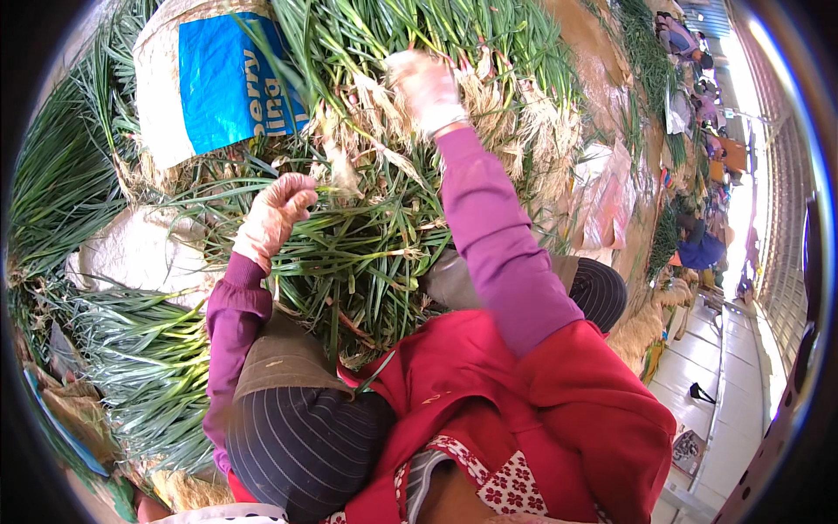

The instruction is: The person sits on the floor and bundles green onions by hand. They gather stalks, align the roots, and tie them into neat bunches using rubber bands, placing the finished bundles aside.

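Long green onion plants with pale bulbs and stringy roots lie in a thick layer before me. My right hand (424, 85), in a pale glove and blurred, reaches to the bulb end of the upper pile of green onions (484, 39); whether it grips any is unclear. My left hand (276, 213), also gloved, is raised over loose green leaves (353, 236), thumb and fingers drawn together near a thin leaf; a hold on it cannot be made out. A blurred onion root bunch (342, 167) is between the hands. Trimmed-looking onions (150, 367) lie in a neat row at lower left.
A white sack with a blue printed panel (216, 82) lies at upper left. Below it is a pale sack (144, 252). A clear plastic bag (602, 196) lies on the right. Several people sit farther off at the right, beside more onions and a tiled floor (687, 380).
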Demonstrator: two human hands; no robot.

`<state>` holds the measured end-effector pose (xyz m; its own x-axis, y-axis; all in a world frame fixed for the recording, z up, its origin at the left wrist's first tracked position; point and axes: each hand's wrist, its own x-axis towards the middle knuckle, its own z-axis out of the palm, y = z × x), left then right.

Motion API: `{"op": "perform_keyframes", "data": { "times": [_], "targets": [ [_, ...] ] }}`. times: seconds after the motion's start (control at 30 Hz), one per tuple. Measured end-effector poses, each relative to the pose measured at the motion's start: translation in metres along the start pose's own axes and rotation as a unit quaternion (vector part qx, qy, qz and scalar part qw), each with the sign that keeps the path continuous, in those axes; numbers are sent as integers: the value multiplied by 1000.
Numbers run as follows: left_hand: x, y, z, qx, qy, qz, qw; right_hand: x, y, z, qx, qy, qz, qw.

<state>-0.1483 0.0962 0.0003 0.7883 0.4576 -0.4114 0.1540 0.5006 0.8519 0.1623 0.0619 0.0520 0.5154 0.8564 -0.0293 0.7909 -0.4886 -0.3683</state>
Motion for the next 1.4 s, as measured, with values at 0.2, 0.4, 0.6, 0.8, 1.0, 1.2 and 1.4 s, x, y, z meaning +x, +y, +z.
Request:
{"op": "perform_keyframes", "data": {
  "times": [0.2,0.4,0.6,0.8,1.0,1.2,1.4],
  "targets": [
    [-6,3,0,-4,6,14,1000,33,101,-31,-188,-89,220,953],
    [-6,25,8,-33,13,-24,999,-54,-12,-2,81,-64,-7,995],
    [-6,-3,-10,-60,60,-17,996,-145,-121,63,1,-294,-125,948],
    [-16,-35,-17,-264,-48,-17,963,-99,-97,86,563,-362,114,734],
    [-21,-42,-29,-408,28,-72,910,-94,-146,124,155,-157,-37,975],
    [-36,39,-5,-408,22,-45,912,-67,-63,158,475,-113,261,833],
    [-36,13,-19,-324,97,-4,941,-15,-94,49,165,-30,-87,982]
  ]
}}
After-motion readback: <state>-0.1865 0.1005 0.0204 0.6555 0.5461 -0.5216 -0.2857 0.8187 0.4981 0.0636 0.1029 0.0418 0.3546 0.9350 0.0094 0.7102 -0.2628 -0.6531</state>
